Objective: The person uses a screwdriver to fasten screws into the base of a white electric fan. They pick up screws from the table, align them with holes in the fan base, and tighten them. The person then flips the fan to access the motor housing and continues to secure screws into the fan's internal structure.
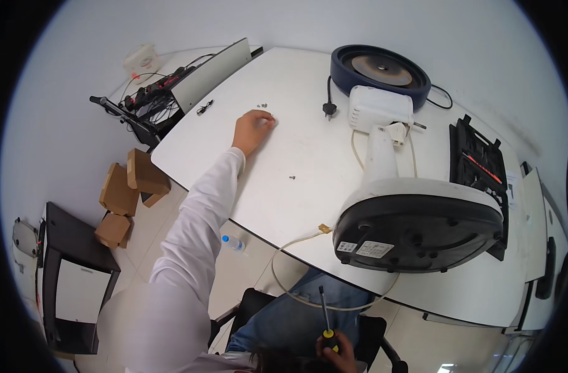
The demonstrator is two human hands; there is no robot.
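Observation:
My left hand (253, 132) rests on the white table (278, 149), its fingers curled together at the tips; what they hold, if anything, is hidden. Just beyond it lie several small screws (262, 105). Another single screw (292, 178) sits nearer the middle. Down by my lap, my right hand (341, 355) is closed around a screwdriver (327, 334) with a yellow and black handle, its shaft pointing up. On the right, a white appliance (383, 152) lies tipped over, its black base (421, 233) facing me with feet and labels on it.
A round dark-blue part (380, 65) and a black plug (329, 109) are at the back. An open black tool case (476, 152) stands right. The appliance's pale cord (274, 273) loops over the front edge. Cardboard boxes (119, 193) and a bottle (233, 242) are on the floor.

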